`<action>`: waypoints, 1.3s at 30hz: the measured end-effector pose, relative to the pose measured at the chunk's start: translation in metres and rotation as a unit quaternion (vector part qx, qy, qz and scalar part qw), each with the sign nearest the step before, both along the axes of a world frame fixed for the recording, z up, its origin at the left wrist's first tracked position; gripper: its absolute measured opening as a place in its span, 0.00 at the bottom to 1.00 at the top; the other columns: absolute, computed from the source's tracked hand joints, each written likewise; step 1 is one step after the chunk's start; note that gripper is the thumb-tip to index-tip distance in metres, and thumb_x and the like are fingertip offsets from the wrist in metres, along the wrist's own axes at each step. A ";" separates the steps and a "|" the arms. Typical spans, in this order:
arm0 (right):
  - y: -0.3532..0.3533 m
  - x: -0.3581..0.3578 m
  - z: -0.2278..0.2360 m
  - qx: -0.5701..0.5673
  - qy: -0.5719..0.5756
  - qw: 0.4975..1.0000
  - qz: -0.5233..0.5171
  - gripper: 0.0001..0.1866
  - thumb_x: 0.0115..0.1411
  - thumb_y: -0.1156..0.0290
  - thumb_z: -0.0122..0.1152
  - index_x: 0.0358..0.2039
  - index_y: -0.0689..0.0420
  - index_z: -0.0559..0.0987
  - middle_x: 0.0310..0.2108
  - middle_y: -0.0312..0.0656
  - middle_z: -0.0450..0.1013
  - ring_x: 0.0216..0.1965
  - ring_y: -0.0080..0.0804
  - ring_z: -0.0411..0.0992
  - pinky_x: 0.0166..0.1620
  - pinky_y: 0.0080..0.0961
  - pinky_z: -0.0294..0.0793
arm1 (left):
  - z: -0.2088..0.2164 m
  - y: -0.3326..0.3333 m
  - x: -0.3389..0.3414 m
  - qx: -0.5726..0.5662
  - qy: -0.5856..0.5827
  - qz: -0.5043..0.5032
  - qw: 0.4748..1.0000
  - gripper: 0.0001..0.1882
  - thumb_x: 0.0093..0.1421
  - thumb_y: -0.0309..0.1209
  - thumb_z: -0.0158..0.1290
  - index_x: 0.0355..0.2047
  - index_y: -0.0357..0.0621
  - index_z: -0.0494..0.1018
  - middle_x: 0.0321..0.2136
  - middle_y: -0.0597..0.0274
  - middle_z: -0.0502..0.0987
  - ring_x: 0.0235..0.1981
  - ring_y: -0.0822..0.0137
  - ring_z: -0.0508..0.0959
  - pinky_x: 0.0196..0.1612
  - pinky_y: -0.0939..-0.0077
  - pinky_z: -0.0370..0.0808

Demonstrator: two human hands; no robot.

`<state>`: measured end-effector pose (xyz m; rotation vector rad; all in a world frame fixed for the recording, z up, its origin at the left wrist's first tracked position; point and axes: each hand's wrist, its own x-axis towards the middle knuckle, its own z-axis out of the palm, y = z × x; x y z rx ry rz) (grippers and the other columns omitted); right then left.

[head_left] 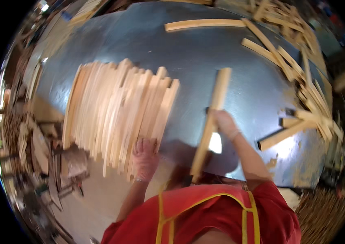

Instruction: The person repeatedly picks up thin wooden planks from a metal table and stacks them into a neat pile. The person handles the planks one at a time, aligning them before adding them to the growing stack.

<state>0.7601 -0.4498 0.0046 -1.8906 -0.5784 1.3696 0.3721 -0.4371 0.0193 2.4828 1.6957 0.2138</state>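
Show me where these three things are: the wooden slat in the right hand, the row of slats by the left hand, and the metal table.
wooden slat (218,97), head view, on its upper half.
row of slats (115,110), head view, on the middle boards.
metal table (197,49), head view, on bare surface.

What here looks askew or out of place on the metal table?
The loose wooden slats at the table's right edge lie crisscrossed in a jumble, unlike the aligned row of slats by the left hand. The right hand holds one slat.
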 end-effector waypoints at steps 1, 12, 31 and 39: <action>-0.003 -0.026 -0.037 0.125 -0.230 0.952 0.162 0.19 0.72 0.54 0.56 0.47 0.56 0.85 0.36 0.50 0.82 0.36 0.44 0.81 0.44 0.42 0.82 | 0.013 0.008 0.005 0.015 0.071 -0.116 0.991 0.35 0.58 0.38 0.67 0.64 0.41 0.72 0.66 0.43 0.69 0.69 0.43 0.67 0.69 0.44 0.64; -0.015 -0.043 0.061 0.135 -0.209 0.950 0.187 0.27 0.63 0.63 0.55 0.61 0.60 0.75 0.54 0.62 0.79 0.55 0.62 0.77 0.57 0.50 0.76 | 0.014 0.002 0.001 -0.019 0.021 -0.102 0.994 0.45 0.53 0.40 0.69 0.70 0.40 0.66 0.67 0.42 0.68 0.71 0.39 0.64 0.74 0.42 0.60; -0.150 0.332 0.054 0.040 -0.676 0.689 0.259 0.25 0.58 0.65 0.68 0.58 0.47 0.81 0.55 0.42 0.79 0.62 0.45 0.74 0.63 0.44 0.71 | 0.016 -0.096 0.333 -0.186 0.078 -0.372 0.906 0.44 0.53 0.48 0.69 0.68 0.45 0.68 0.55 0.54 0.76 0.57 0.48 0.76 0.60 0.51 0.72; -0.124 0.297 0.076 -0.023 -0.540 0.776 0.324 0.40 0.55 0.50 0.71 0.69 0.44 0.75 0.59 0.45 0.78 0.62 0.47 0.75 0.66 0.42 0.70 | 0.037 -0.070 0.202 -0.292 0.034 -0.224 0.929 0.39 0.58 0.45 0.68 0.67 0.46 0.71 0.50 0.56 0.81 0.52 0.51 0.80 0.56 0.55 0.76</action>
